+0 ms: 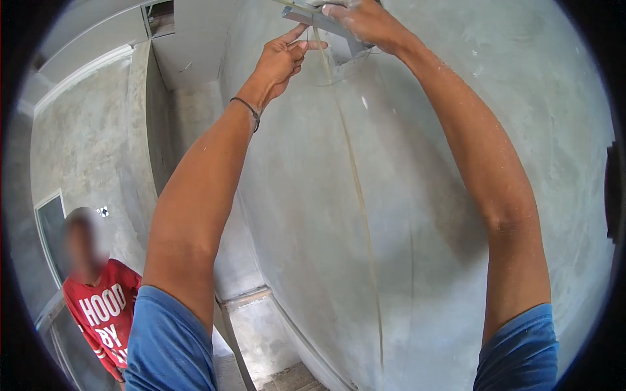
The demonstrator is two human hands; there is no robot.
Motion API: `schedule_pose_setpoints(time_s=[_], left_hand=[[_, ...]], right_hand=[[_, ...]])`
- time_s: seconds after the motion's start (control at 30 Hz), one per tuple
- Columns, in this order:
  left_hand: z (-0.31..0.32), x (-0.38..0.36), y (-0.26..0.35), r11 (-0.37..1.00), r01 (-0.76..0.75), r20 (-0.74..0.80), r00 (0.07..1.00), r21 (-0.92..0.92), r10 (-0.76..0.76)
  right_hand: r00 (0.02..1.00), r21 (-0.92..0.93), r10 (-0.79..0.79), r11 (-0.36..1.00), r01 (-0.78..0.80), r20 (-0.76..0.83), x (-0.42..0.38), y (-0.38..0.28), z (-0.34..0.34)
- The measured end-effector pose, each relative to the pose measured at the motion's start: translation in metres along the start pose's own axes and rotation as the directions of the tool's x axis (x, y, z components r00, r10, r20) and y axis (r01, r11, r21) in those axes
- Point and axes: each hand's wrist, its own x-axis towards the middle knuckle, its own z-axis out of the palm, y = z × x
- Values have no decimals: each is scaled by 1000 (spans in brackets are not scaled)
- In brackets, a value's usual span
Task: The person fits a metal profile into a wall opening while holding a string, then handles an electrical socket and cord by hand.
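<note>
Both arms reach up against a grey plastered wall (417, 195). My left hand (280, 64), with a dark band at the wrist, has its index finger raised to the end of a grey metal profile (336, 27) and another finger pointing right beside a thin yellowish strip (323, 55). The fingers are apart with nothing gripped. My right hand (368, 23) is closed on the profile near the top edge of the view; its fingertips are partly cut off. Behind the profile is a pale rough-edged patch (345, 51) in the wall. A thin line runs down the wall below the strip.
At the lower left stands a person in a red shirt (107, 313). Behind that person is a framed opening (51, 228). A ceiling with a square opening (160, 17) is at the upper left. Steps (293, 379) show at the bottom.
</note>
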Motion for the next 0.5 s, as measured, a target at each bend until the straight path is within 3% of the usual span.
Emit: schedule_pose_setpoints(time_s=[0.07,0.1,0.17,0.2,0.23,0.3,0.33,0.37,0.4,0.43,0.47,0.5], left_hand=[[-2,-1,8,998,16,-4,1000,53,-15],[-1,-1,10,994,37,-5,999,98,-37],[11,-9,11,988,64,-27,998,144,-61],[16,-12,9,979,94,-58,995,181,-84],[21,-13,8,975,103,-56,994,195,-94],[32,-20,11,889,24,-177,982,458,64],[35,-25,18,883,36,-172,984,468,51],[36,-28,27,667,5,-109,987,745,114],[42,-31,42,369,-37,-20,989,929,149],[47,-33,55,358,-36,-11,992,933,126],[53,-33,68,72,-110,101,989,991,111],[60,-32,83,-216,-190,208,976,958,66]], right_hand=[[986,-223,-107,972,77,-127,-4,4,5],[985,-221,-106,973,74,-137,-7,-2,2],[976,-202,199,956,-213,-88,-13,-18,-5],[975,-190,201,958,-216,-96,-13,-12,-5],[976,-233,177,951,-203,-127,-11,-7,-2],[973,-258,163,945,-202,-165,-12,3,2],[983,-201,9,979,-46,-185,-13,8,5],[966,-148,-142,983,111,-216,-15,13,6],[965,-133,-125,986,96,-230,-16,18,5],[970,-235,-80,972,24,-229,-14,21,6],[973,-336,-36,941,-45,-229,-13,25,6],[967,-264,-48,964,-20,-248,-15,28,8]])
